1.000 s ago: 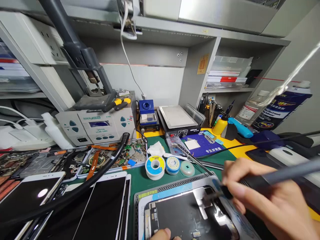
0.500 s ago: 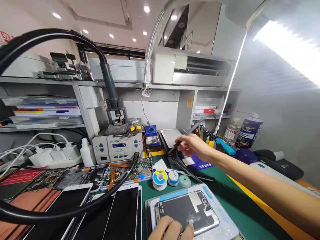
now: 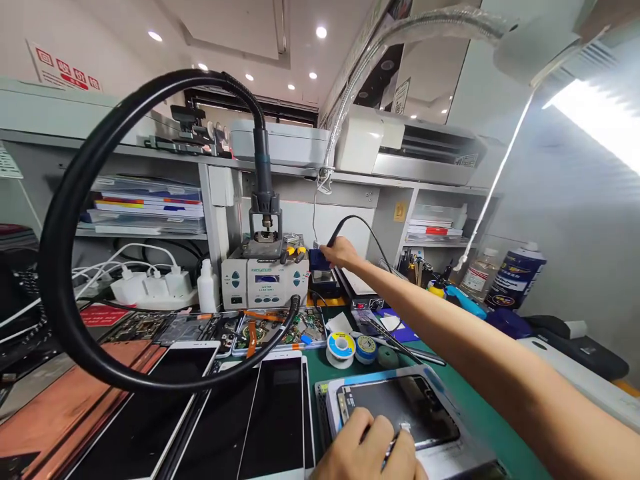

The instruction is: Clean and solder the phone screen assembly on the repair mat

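My right hand (image 3: 341, 253) is closed round a black soldering iron handle (image 3: 342, 225), whose cable arcs off to the right. The iron's tip end is at a blue holder (image 3: 317, 260) beside the hot-air station. At the bottom edge, my left hand (image 3: 373, 448) rests with curled fingers on an opened phone or tablet panel (image 3: 400, 400). Something small and shiny shows by those fingertips, too small to make out. The panel lies on a light blue and white pad (image 3: 465, 437).
A hot-air station (image 3: 265, 283) stands behind a tray of circuit boards (image 3: 315, 327). Its thick black hose (image 3: 53, 267) loops across the left. Several phones (image 3: 275, 413) lie at the lower left. Solder spools (image 3: 341, 348) and tweezers (image 3: 395, 340) sit behind the pad.
My right hand has moved left and away, bringing the iron to the blue holder. The view has shifted left. My left hand stays on the panel.
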Action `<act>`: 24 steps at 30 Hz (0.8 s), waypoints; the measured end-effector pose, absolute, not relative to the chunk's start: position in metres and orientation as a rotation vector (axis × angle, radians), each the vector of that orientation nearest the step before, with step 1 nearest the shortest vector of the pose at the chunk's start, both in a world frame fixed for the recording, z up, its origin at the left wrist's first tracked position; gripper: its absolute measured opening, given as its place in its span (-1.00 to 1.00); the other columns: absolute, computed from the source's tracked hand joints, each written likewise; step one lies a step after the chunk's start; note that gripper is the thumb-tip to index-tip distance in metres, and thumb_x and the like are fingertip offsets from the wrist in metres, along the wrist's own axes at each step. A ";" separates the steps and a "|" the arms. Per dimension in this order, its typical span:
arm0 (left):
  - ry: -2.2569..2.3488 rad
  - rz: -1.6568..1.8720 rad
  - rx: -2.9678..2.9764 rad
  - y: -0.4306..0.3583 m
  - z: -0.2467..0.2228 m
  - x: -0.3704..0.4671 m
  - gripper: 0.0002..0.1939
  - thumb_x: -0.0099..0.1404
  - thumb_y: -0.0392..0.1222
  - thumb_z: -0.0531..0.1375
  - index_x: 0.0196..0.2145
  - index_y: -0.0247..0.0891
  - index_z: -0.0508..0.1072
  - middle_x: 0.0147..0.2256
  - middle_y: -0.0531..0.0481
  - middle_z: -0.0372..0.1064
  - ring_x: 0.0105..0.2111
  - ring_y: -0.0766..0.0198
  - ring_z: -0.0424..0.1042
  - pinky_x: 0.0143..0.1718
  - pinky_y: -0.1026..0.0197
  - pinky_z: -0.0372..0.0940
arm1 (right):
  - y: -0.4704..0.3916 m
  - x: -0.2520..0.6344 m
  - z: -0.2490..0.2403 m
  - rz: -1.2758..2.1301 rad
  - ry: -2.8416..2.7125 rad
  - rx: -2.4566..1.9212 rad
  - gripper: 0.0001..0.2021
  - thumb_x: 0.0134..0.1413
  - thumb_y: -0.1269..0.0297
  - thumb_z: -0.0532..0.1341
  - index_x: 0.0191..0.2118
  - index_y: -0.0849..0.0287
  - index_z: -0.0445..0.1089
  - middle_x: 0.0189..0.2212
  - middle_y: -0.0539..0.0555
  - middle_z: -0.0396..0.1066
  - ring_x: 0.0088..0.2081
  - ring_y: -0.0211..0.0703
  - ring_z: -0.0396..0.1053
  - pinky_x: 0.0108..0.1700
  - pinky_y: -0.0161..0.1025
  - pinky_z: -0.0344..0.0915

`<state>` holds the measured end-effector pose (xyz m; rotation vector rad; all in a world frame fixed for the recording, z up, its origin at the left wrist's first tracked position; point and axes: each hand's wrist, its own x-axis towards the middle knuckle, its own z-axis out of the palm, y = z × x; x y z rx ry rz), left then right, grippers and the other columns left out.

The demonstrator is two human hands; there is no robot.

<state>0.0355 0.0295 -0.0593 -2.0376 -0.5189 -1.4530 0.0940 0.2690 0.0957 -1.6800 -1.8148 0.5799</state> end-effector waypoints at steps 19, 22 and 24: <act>-0.332 -1.348 -1.965 0.029 -0.047 0.027 -0.86 -0.08 -0.37 0.23 -0.56 -0.23 0.31 -0.63 0.09 0.18 -0.61 0.32 0.14 -0.59 0.16 -0.11 | 0.217 0.099 0.077 0.561 -2.125 -1.868 -0.70 0.37 0.15 0.27 0.10 0.17 0.44 0.05 0.14 0.49 -0.07 0.02 0.53 -0.06 0.02 0.53; -0.329 -1.325 -1.981 0.028 -0.048 0.026 -0.86 -0.07 -0.37 0.24 -0.53 -0.24 0.34 -0.61 0.09 0.22 -0.61 0.32 0.15 -0.59 0.16 -0.08 | 0.189 0.116 0.078 0.631 -2.325 -1.851 -0.72 0.37 0.15 0.26 0.08 0.17 0.45 0.02 0.13 0.51 -0.10 -0.01 0.54 -0.09 0.00 0.54; -0.341 -1.307 -1.998 0.027 -0.049 0.026 -0.86 -0.05 -0.37 0.25 -0.51 -0.25 0.34 -0.57 0.07 0.28 -0.60 0.31 0.16 -0.59 0.16 -0.05 | 0.169 0.132 0.083 0.665 -2.465 -1.849 -0.73 0.37 0.15 0.27 0.05 0.19 0.46 -0.02 0.12 0.52 -0.14 -0.04 0.54 -0.13 -0.03 0.54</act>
